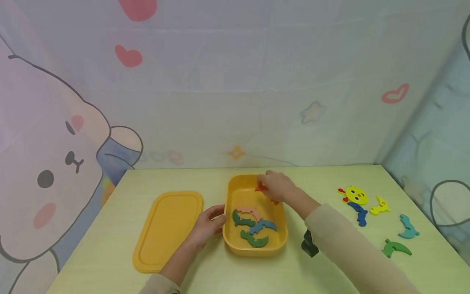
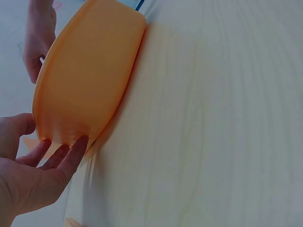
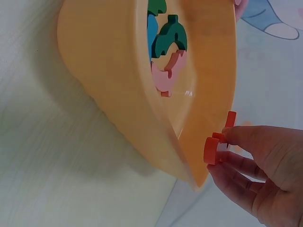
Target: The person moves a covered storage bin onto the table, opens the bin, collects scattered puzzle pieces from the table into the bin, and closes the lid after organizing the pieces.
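Note:
My left hand (image 1: 210, 222) holds the left wall of a yellow plastic box (image 1: 255, 252); in the left wrist view its thumb is at the rim and its fingertips press the outer wall. Over the box's far right corner, my right hand (image 1: 278, 186) pinches a red animal-shaped piece (image 3: 211, 150) between thumb and fingers. Most of that piece is covered in the head view. Inside the box lie a pink piece (image 1: 249, 211), a blue piece (image 1: 263, 225) and two dark green pieces, one (image 1: 243, 219) left of the blue and one (image 1: 254, 240) nearer the front.
The yellow lid (image 1: 170, 228) lies flat, left of the box. To the right are a round yellow animal-faced piece (image 1: 356, 195), a dark blue piece (image 1: 359, 213), a small yellow piece (image 1: 380, 206), a teal piece (image 1: 408, 228) and a green piece (image 1: 396, 248). A printed curtain (image 1: 235, 102) hangs behind.

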`<state>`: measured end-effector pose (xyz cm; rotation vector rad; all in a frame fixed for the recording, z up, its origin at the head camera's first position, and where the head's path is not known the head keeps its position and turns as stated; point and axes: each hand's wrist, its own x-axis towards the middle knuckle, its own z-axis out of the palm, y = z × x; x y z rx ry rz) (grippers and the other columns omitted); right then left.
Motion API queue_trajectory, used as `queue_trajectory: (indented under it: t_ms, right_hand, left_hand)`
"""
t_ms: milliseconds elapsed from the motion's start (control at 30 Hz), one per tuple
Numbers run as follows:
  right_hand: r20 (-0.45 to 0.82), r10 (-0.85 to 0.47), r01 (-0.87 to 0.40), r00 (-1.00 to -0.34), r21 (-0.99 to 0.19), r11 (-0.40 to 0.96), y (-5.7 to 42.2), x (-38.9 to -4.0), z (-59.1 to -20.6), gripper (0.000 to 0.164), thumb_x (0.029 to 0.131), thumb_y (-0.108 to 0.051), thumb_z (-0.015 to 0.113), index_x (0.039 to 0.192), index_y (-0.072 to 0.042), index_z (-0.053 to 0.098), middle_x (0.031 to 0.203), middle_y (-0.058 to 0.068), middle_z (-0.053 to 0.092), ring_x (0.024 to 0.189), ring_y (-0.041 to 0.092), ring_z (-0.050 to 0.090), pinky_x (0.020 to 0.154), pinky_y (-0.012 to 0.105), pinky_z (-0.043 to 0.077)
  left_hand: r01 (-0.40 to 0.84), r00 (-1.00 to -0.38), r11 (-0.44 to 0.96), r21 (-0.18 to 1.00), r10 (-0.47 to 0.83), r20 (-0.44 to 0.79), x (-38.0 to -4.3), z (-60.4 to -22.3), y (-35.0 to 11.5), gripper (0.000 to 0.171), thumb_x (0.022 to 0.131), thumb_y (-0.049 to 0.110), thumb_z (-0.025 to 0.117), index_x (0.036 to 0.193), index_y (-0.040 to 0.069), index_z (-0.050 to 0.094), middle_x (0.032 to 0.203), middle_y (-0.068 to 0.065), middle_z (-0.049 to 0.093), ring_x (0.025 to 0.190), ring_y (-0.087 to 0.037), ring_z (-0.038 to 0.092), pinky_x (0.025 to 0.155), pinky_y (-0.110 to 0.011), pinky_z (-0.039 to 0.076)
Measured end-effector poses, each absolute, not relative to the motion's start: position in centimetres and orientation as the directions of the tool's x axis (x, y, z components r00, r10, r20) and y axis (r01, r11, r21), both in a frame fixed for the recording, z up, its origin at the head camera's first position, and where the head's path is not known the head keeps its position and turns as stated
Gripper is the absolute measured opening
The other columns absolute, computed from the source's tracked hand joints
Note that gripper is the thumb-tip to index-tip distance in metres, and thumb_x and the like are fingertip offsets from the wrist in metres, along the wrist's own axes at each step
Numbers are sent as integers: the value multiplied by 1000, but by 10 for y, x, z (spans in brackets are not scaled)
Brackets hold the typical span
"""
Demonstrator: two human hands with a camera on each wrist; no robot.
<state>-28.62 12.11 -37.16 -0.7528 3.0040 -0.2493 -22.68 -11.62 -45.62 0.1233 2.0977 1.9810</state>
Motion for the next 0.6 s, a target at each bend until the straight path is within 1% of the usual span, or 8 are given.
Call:
queue_trajectory:
  t_ms: [133,233,433,600]
  right_hand:
    - [31,-480,-479,-877,-134,867,120,-286,-374,13,86,-16,64,99,-12,63,82,7,50,56,15,50,54,25,46]
    - [37,-478,-478,-878,-128,869,119,-287,-376,13,86,-16,64,98,-13,63,82,6,49,60,17,49,55,26,46]
    - [24,-467,-466,-884,-143,873,117,-287,-379,12,86,-16,63,98,-14,62,82,5,49,59,15,48,52,24,43]
    - [17,-464,-461,-886,-150,875,117,-286,-379,12,87,-16,63,98,-14,62,83,5,49,58,15,47,51,22,42]
  left_hand:
    - [-98,-964,65,993,243,-111,-226,-456,-116,44,93,11,50,133,-5,41,135,-24,42,111,-33,54,82,-39,53]
    - [-99,-963,64,993,245,-111,-226,-457,-116,44,93,11,51,133,-5,42,135,-24,42,111,-32,54,82,-39,53]
    - [-114,-963,73,991,239,-128,-228,-461,-117,43,92,12,52,132,-3,44,134,-21,44,109,-30,56,82,-36,53]
    - [-111,-963,80,991,237,-127,-228,-461,-117,43,92,12,52,132,-3,44,134,-21,44,109,-30,56,82,-35,53]
